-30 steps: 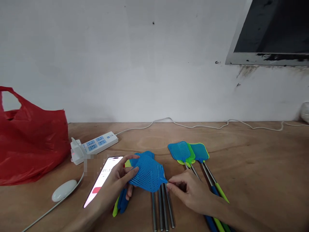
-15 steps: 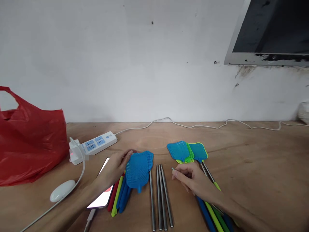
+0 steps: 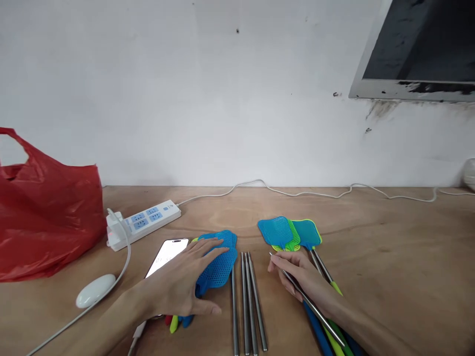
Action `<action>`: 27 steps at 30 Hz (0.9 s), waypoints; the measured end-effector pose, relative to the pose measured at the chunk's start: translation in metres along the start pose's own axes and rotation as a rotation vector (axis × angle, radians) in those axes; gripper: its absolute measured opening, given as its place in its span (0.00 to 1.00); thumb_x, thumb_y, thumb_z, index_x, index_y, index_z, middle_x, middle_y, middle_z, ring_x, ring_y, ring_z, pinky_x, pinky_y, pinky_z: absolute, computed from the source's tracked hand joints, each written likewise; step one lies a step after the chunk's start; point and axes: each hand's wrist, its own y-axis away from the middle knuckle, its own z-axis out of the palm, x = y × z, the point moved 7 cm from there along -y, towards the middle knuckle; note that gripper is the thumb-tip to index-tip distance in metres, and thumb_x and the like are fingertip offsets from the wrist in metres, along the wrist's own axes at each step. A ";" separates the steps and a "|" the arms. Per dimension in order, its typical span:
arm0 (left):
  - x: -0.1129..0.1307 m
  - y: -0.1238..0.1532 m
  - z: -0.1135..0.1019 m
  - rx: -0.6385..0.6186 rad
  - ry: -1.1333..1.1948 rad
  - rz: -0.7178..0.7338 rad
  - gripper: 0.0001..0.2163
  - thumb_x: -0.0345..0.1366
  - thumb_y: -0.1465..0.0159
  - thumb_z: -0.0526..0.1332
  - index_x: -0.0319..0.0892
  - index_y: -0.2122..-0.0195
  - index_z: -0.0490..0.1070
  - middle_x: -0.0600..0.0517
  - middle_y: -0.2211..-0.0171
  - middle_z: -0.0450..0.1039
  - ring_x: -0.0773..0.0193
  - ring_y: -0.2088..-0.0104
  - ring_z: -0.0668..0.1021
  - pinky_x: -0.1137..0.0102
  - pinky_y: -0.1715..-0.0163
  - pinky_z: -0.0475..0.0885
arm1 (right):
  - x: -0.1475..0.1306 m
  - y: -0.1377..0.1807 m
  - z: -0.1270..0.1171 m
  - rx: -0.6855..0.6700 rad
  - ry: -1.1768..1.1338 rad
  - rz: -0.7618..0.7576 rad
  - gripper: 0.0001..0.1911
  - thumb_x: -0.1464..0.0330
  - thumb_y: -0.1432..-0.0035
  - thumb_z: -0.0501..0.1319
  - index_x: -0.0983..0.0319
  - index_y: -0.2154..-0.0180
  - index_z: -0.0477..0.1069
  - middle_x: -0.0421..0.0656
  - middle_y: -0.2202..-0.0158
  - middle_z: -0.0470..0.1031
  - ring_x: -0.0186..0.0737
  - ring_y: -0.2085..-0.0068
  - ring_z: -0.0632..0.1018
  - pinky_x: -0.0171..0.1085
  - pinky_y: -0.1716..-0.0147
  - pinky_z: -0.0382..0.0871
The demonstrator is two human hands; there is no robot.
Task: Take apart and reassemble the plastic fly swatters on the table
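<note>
My left hand (image 3: 185, 284) lies flat, fingers spread, on a pile of blue mesh swatter heads (image 3: 218, 257) with coloured handles (image 3: 176, 322) poking out under the wrist. My right hand (image 3: 300, 279) pinches a thin metal rod (image 3: 315, 311) that slants from the fingertips back along my forearm. Between the hands lie three bare metal rods (image 3: 247, 301) side by side. Behind the right hand rest assembled fly swatters (image 3: 289, 232) with blue and green heads.
A phone (image 3: 166, 252) with a lit screen lies left of the blue heads. A white power strip (image 3: 144, 222), a white mouse-shaped device (image 3: 95, 290) and cables sit further left, beside a red plastic bag (image 3: 44, 217). A wall runs along the table's (image 3: 401, 257) back edge.
My left hand set the blue swatter head down on the pile and now rests flat on it. My right hand let go of the head's neck and picked up a metal rod.
</note>
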 end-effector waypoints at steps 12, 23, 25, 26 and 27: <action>-0.011 -0.014 0.003 -0.083 -0.022 -0.034 0.54 0.52 0.59 0.77 0.50 0.32 0.54 0.41 0.34 0.61 0.35 0.36 0.64 0.43 0.40 0.60 | 0.007 0.002 0.002 -0.014 -0.003 -0.010 0.27 0.44 0.46 0.60 0.63 0.72 0.72 0.30 0.91 0.60 0.26 0.90 0.54 0.29 0.90 0.44; -0.017 -0.021 -0.005 0.025 -0.071 -0.112 0.52 0.60 0.54 0.71 0.49 0.32 0.52 0.41 0.39 0.63 0.37 0.42 0.70 0.49 0.47 0.69 | 0.004 0.005 0.002 0.007 -0.001 -0.004 0.27 0.44 0.45 0.60 0.62 0.72 0.71 0.30 0.90 0.58 0.26 0.89 0.53 0.30 0.88 0.44; -0.022 -0.025 -0.002 0.009 -0.098 -0.159 0.52 0.62 0.53 0.70 0.45 0.32 0.53 0.37 0.39 0.62 0.35 0.42 0.69 0.49 0.47 0.68 | 0.003 0.006 0.003 -0.001 -0.006 -0.006 0.27 0.44 0.46 0.60 0.62 0.72 0.71 0.30 0.90 0.58 0.26 0.89 0.53 0.30 0.88 0.44; -0.024 -0.027 0.001 -0.002 -0.109 -0.175 0.52 0.63 0.53 0.69 0.42 0.32 0.53 0.35 0.39 0.63 0.35 0.41 0.69 0.49 0.46 0.67 | 0.003 0.006 0.004 -0.005 -0.007 -0.006 0.27 0.44 0.46 0.60 0.62 0.72 0.71 0.29 0.90 0.58 0.26 0.89 0.53 0.30 0.88 0.44; -0.026 -0.029 0.004 -0.011 -0.117 -0.186 0.52 0.63 0.52 0.69 0.41 0.33 0.54 0.35 0.40 0.63 0.34 0.41 0.69 0.49 0.46 0.67 | 0.004 0.006 0.004 -0.005 -0.008 -0.005 0.27 0.44 0.46 0.60 0.62 0.72 0.71 0.30 0.90 0.58 0.26 0.89 0.54 0.30 0.88 0.44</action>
